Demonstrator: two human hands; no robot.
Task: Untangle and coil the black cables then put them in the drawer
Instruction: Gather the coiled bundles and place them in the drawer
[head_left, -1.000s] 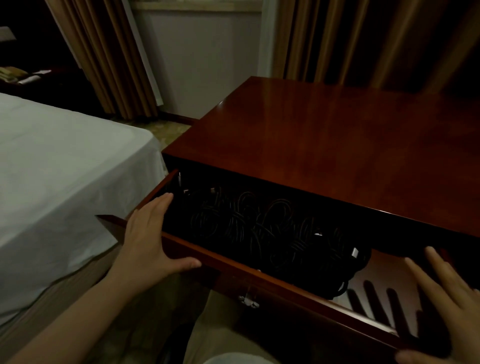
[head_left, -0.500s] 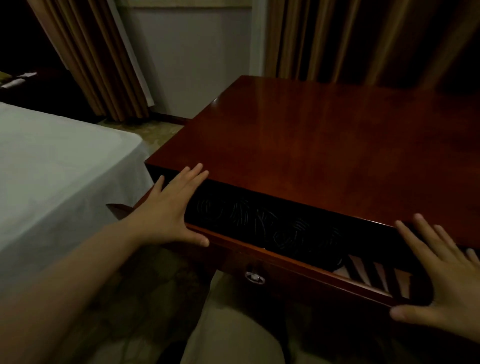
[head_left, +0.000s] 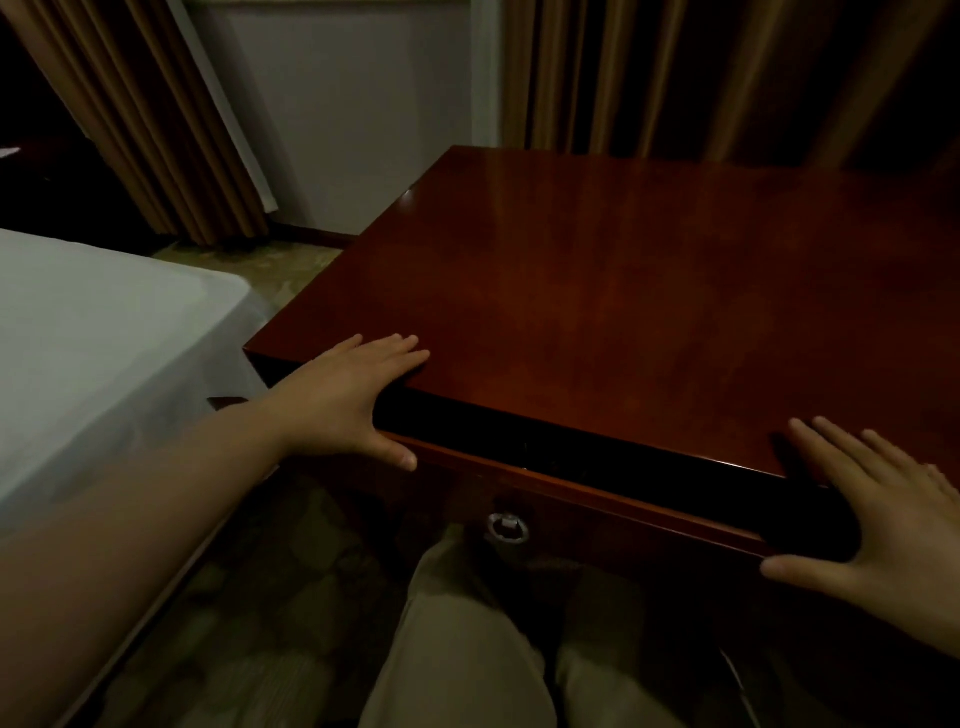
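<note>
Head view, nearest first: I see my own knees in pale trousers (head_left: 457, 649) at the bottom, and just beyond them the drawer (head_left: 597, 499) front with its small metal pull (head_left: 507, 527) sitting between my two hands. My left hand (head_left: 353, 395) lies flat with straight fingers, its thumb pressed on the drawer's top edge and its fingertips reaching over onto the counter (head_left: 649, 291); it holds nothing. My right hand (head_left: 883, 525) is likewise spread flat, thumb out along the drawer front and fingers lying toward the counter edge, also holding nothing.

Between the hands only a narrow dark slot shows between drawer front and counter. The black cables are not visible in that gap; it is too dark to make anything out, so I judge they are inside, which I cannot confirm from here.

By my reading the untangling, coiling and stowing are finished, since the counter beyond my hands carries no cables. What is left seems to be the last bit of push to seat the drawer flush.

Past my left hand lies the white bed (head_left: 104, 332); farther off, curtains (head_left: 675, 78) and a pale wall.
</note>
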